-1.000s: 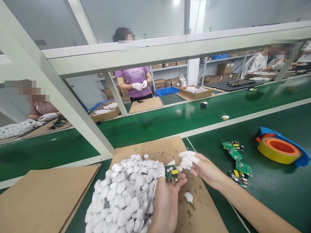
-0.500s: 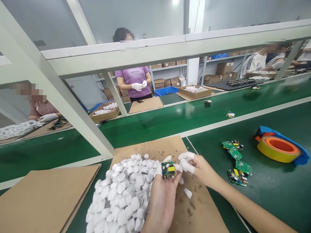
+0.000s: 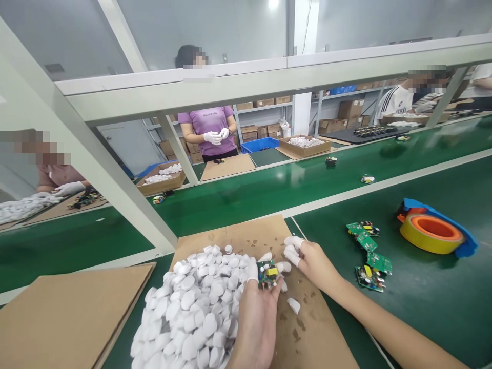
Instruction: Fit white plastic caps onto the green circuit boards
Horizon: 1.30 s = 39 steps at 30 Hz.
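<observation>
Circuit board (image 3: pixel 268 273), green with a yellow component, sits in the fingertips of the left hand (image 3: pixel 255 318), which grips it. Right hand (image 3: pixel 309 259) touches its right edge with capped fingers, apparently pinching. White caps (image 3: pixel 196 312) lie heaped left of both hands; loose boards (image 3: pixel 369 256) lie right.

Green circuit board (image 3: pixel 268 273), white caps (image 3: pixel 196 312)
</observation>
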### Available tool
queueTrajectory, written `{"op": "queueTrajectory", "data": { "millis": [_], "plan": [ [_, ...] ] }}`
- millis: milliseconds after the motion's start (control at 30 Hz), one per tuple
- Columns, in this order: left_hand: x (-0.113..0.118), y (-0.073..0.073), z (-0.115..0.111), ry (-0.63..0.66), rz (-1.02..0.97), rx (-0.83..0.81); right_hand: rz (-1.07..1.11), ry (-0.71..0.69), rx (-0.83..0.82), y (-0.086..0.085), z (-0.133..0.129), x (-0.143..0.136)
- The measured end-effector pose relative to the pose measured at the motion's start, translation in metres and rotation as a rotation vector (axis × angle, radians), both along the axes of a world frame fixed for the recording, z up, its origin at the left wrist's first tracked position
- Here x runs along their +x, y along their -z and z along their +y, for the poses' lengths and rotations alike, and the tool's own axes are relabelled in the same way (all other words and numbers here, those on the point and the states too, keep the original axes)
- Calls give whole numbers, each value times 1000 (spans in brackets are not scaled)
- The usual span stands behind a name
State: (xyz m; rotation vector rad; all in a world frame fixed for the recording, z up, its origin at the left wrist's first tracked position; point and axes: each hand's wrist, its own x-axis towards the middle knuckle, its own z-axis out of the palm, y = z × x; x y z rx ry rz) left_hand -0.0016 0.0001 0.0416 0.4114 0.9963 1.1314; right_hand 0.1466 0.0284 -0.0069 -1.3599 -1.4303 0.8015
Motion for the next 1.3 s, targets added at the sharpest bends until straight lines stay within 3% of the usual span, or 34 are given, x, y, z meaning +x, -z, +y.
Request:
{"op": "queueTrajectory", "data": {
  "millis": [233,400,667,900,1100,1300],
  "plan": [
    [-3,-2,3,39,33,-33,502,-114,-174,3,5,-3],
    [-5,-1,7,32,-32,-26,669,-138,-203,-7,0,-5],
    [-4,-6,1,184,-130,95,654,-147,-130,-14,-3,-1],
    [-6,-4,1,206,-207,173,677,-168,-126,-21,-9,0],
    [-9,-3,4,184,-259,140,762,-231,-170,-24,-12,-1],
    [-8,-7,1,210,-299,122,624,-217,-20,-26,-16,1]
  ]
}}
